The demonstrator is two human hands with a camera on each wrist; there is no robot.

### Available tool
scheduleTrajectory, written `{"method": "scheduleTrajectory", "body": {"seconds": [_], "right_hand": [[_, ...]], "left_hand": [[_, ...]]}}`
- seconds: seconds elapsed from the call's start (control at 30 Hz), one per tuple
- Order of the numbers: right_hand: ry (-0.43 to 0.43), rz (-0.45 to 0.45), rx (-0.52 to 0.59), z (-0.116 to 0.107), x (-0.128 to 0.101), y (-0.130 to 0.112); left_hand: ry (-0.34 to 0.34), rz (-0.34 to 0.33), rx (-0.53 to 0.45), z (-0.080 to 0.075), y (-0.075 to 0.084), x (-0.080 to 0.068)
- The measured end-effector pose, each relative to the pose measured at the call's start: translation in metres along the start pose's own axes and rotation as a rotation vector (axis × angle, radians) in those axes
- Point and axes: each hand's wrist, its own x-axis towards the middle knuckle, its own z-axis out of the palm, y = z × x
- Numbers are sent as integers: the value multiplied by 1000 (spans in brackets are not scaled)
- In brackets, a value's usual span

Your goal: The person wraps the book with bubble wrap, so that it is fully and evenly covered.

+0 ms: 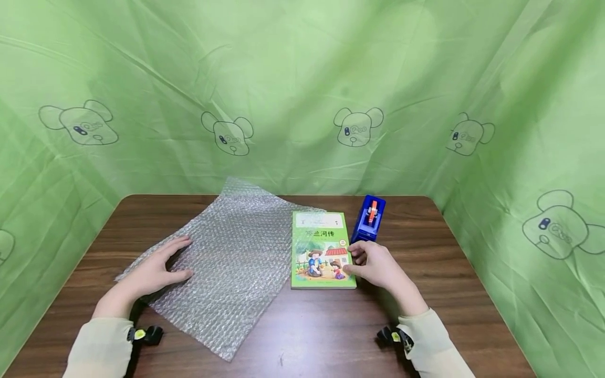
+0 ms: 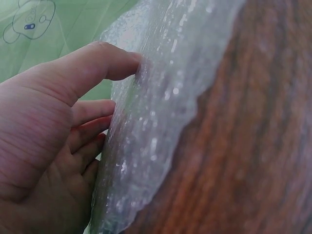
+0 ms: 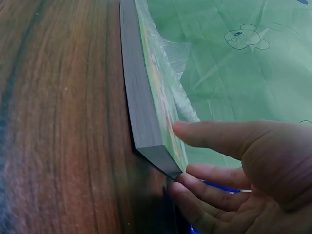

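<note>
Left hand point(image 1: 158, 270) lay flat on the near-left part of the bubble wrap point(image 1: 227, 262), fingers spread and relaxed, pressing down on it, not gripping. In the left wrist view the thumb point(image 2: 97, 63) and fingertips touched the plastic surface; nothing was pinched.

Bubble wrap was spread on the wooden table point(image 1: 425, 294), left of centre, turned diagonally, with its far-right corner tucked under the book point(image 1: 322, 249). Near corner pointed toward the person.

Right hand point(image 1: 375, 265) was at the book's right edge, near the lower right corner. Thumb lay on the cover; the other fingers were loosely curled against the page edge. Right wrist view confirmed it: thumb point(image 3: 219, 136) on top of the cover, fingers point(image 3: 204, 187) at the corner down by the tabletop. Looked like a light pinch on the book edge. Couldn't tell if the book was lifted at all.

Book lay flat, cover up, green with an illustrated scene, at table centre-right. Blue tape dispenser point(image 1: 369, 218) stood just beyond the right hand, beside the book's far-right corner.

Green cloth point(image 1: 302, 79) with bear outlines hung behind and to both sides of the table. Both sleeves light-coloured, with a black strap at each wrist.
</note>
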Motion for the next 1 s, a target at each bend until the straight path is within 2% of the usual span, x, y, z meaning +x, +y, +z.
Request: {"method": "scheduleTrajectory", "body": {"seconds": [0.2, 0.6, 0.83, 1.0], "right_hand": [[-10, 86, -14, 7, 3, -3], [74, 196, -62, 29, 5, -16], [73, 191, -34, 32, 6, -18], [87, 178, -62, 36, 6, -20]], "left_hand": [[-3, -13, -13, 1, -1, 0], [0, -11, -10, 1, 0, 1], [0, -20, -2, 0, 2, 1], [4, -9, -2, 1, 1, 1]]}}
